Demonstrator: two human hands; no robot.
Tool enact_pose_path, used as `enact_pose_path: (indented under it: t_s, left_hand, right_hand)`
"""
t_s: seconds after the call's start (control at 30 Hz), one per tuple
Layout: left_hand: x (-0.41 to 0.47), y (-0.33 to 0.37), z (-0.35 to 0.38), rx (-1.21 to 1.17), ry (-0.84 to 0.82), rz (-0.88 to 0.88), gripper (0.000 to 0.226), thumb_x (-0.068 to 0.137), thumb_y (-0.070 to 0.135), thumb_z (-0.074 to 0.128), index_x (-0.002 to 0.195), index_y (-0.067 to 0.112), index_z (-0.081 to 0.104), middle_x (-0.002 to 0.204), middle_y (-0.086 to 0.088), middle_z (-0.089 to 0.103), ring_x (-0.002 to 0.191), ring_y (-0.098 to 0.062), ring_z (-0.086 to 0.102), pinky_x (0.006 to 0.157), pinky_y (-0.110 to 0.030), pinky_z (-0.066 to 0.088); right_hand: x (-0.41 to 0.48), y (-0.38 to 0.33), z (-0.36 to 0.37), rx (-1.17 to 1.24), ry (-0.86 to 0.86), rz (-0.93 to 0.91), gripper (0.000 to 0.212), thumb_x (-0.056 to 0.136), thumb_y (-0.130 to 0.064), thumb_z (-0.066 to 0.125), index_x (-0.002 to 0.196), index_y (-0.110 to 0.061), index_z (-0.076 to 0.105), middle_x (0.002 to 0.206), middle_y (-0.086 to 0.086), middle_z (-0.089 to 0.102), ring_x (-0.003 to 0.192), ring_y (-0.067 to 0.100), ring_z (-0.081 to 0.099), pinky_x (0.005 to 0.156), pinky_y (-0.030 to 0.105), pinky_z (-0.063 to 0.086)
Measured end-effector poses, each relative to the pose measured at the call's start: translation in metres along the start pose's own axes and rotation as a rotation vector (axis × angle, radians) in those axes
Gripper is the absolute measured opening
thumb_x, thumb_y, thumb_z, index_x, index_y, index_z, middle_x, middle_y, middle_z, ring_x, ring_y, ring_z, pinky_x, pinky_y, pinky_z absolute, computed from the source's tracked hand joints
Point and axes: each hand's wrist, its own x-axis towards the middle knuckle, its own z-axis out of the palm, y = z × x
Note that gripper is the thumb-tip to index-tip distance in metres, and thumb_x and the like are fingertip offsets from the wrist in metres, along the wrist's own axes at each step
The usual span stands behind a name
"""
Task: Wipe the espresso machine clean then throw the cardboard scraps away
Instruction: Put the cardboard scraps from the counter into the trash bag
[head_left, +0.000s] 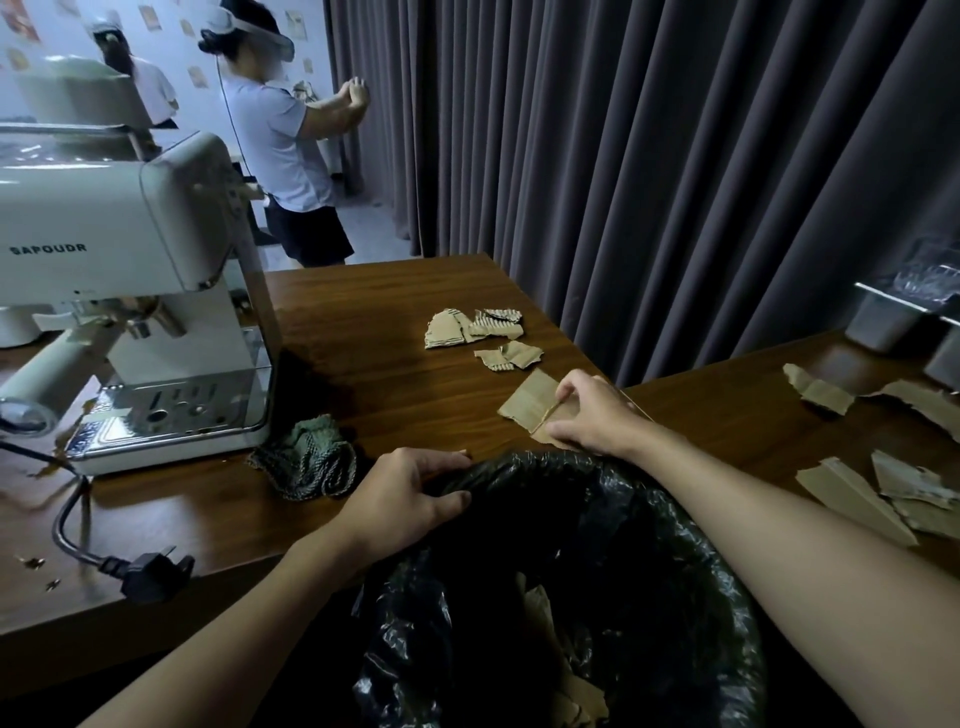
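Observation:
A cream espresso machine (119, 249) stands on the left of the wooden table (374, 322). A crumpled green cloth (306, 462) lies by its base. My left hand (410, 493) grips the rim of a bin lined with a black bag (597, 545), held against the table's near edge. Some cardboard pieces (566, 680) lie inside the bin. My right hand (597, 415) pinches a flat cardboard scrap (530, 402) at the table's right edge. More torn cardboard scraps (478, 330) lie further back on the table.
A second table at the right holds several more cardboard pieces (878, 488) and grey containers (883, 322). The machine's black plug and cord (150, 571) lie on the near left. Dark curtains (649, 156) hang behind. Two people (291, 140) stand at the back left.

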Motion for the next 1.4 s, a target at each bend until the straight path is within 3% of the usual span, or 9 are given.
enact_pose_path:
  t_s: [0.1, 0.23, 0.37, 0.47, 0.73, 0.9, 1.07, 1.17, 1.4]
  left_hand:
    - [0.0, 0.0, 0.0, 0.005, -0.004, 0.006, 0.036, 0.086, 0.022, 0.077, 0.121, 0.026, 0.072, 0.134, 0.015, 0.062, 0.12, 0.005, 0.057, 0.102, -0.016, 0.045]
    - [0.0, -0.001, 0.0, 0.001, -0.012, 0.011, 0.036, 0.086, 0.022, 0.077, 0.122, 0.025, 0.072, 0.135, 0.014, 0.062, 0.121, 0.005, 0.057, 0.102, -0.016, 0.045]
    - [0.0, -0.001, 0.0, -0.016, -0.008, -0.001, 0.035, 0.085, 0.022, 0.078, 0.119, 0.025, 0.074, 0.131, 0.014, 0.065, 0.118, 0.005, 0.059, 0.105, -0.022, 0.046]
    - [0.0, -0.001, 0.0, -0.019, -0.006, -0.001, 0.036, 0.084, 0.021, 0.079, 0.12, 0.025, 0.073, 0.13, 0.014, 0.066, 0.118, 0.007, 0.058, 0.105, -0.02, 0.045]
    - [-0.001, 0.005, -0.002, -0.057, -0.026, 0.0, 0.034, 0.084, 0.017, 0.079, 0.117, 0.025, 0.074, 0.131, 0.011, 0.065, 0.119, 0.009, 0.057, 0.107, -0.023, 0.045]
    - [-0.001, 0.002, 0.0, -0.074, -0.024, -0.017, 0.036, 0.084, 0.019, 0.079, 0.119, 0.027, 0.073, 0.133, 0.013, 0.064, 0.122, 0.008, 0.056, 0.11, -0.028, 0.044]
    - [-0.001, -0.001, 0.001, -0.107, -0.014, -0.037, 0.036, 0.083, 0.019, 0.079, 0.119, 0.025, 0.074, 0.131, 0.017, 0.065, 0.122, 0.008, 0.056, 0.111, -0.03, 0.044]
    - [-0.002, 0.0, 0.001, -0.126, -0.006, -0.049, 0.035, 0.083, 0.016, 0.08, 0.117, 0.025, 0.075, 0.13, 0.016, 0.065, 0.12, 0.008, 0.057, 0.111, -0.03, 0.044]
    - [-0.003, 0.006, 0.0, -0.127, 0.006, -0.03, 0.034, 0.084, 0.013, 0.079, 0.111, 0.032, 0.074, 0.127, 0.015, 0.067, 0.12, 0.008, 0.058, 0.11, -0.03, 0.045]
  right_hand:
    - [0.002, -0.001, -0.003, 0.238, 0.063, 0.012, 0.051, 0.077, -0.007, 0.072, 0.116, -0.023, 0.044, 0.118, 0.004, 0.048, 0.105, 0.019, 0.05, 0.088, 0.028, 0.044]
    - [-0.013, -0.009, -0.02, 0.501, 0.091, -0.027, 0.04, 0.084, 0.002, 0.064, 0.12, -0.013, 0.054, 0.099, 0.002, 0.06, 0.09, 0.013, 0.059, 0.07, 0.021, 0.05]
    - [-0.036, -0.014, -0.051, 0.788, -0.249, -0.102, 0.033, 0.088, 0.002, 0.063, 0.119, -0.008, 0.061, 0.098, 0.01, 0.069, 0.089, 0.017, 0.066, 0.078, 0.026, 0.054]
    - [-0.045, -0.014, -0.063, 0.562, -0.513, -0.17, 0.03, 0.09, -0.013, 0.066, 0.12, -0.013, 0.063, 0.109, 0.01, 0.072, 0.098, 0.02, 0.069, 0.086, 0.032, 0.052]
    - [-0.007, 0.005, -0.025, 0.351, -0.175, -0.113, 0.03, 0.089, -0.016, 0.066, 0.117, -0.022, 0.065, 0.123, 0.001, 0.063, 0.116, 0.015, 0.058, 0.1, 0.027, 0.045]
    - [0.026, 0.006, -0.007, 0.198, -0.175, -0.071, 0.058, 0.083, -0.033, 0.065, 0.138, -0.033, 0.047, 0.144, 0.001, 0.047, 0.127, 0.018, 0.048, 0.108, 0.037, 0.04]
    - [0.054, -0.004, 0.007, 0.0, -0.126, -0.157, 0.072, 0.091, -0.036, 0.058, 0.153, -0.028, 0.024, 0.162, -0.004, 0.019, 0.147, 0.019, 0.02, 0.12, 0.044, 0.02]
    - [0.067, -0.006, 0.014, -0.126, -0.132, -0.175, 0.072, 0.093, -0.043, 0.052, 0.155, -0.031, 0.017, 0.163, -0.003, 0.016, 0.149, 0.017, 0.012, 0.119, 0.046, 0.015]
    - [0.06, -0.007, 0.013, -0.081, 0.048, -0.262, 0.034, 0.098, -0.037, 0.046, 0.128, -0.029, 0.059, 0.128, -0.003, 0.046, 0.126, 0.019, 0.036, 0.107, 0.044, 0.023]
